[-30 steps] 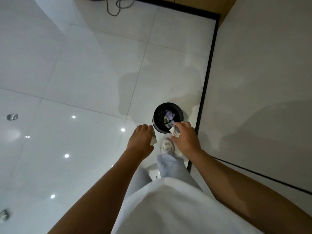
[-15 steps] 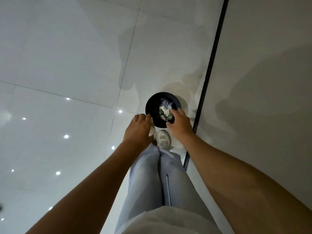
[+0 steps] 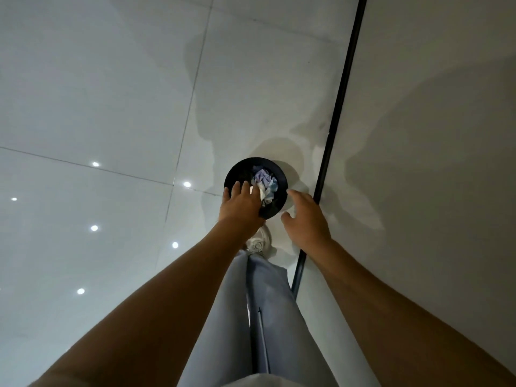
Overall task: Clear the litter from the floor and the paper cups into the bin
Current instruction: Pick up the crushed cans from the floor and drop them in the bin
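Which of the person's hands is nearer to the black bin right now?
The left hand. It reaches over the near-left part of the black bin, overlapping its opening. The right hand hovers with fingers spread just off the bin's right rim, over the floor.

Both forearms are bare from the lower edge of the view to the wrists; no sleeves, watch, bracelet or rings show on either. The left hand (image 3: 242, 202) and right hand (image 3: 305, 219) wear no gloves. The legs are covered by light grey-blue trousers of soft fabric (image 3: 268, 317), the two legs close together, with a dark seam-like line and a short pale vertical mark running down between them. A strip of white garment hem (image 3: 251, 381) crosses the bottom of the view over the trousers. One white lace-up sports shoe (image 3: 258, 243) shows below the trouser cuff, its laces and toe visible; the second foot is hidden.
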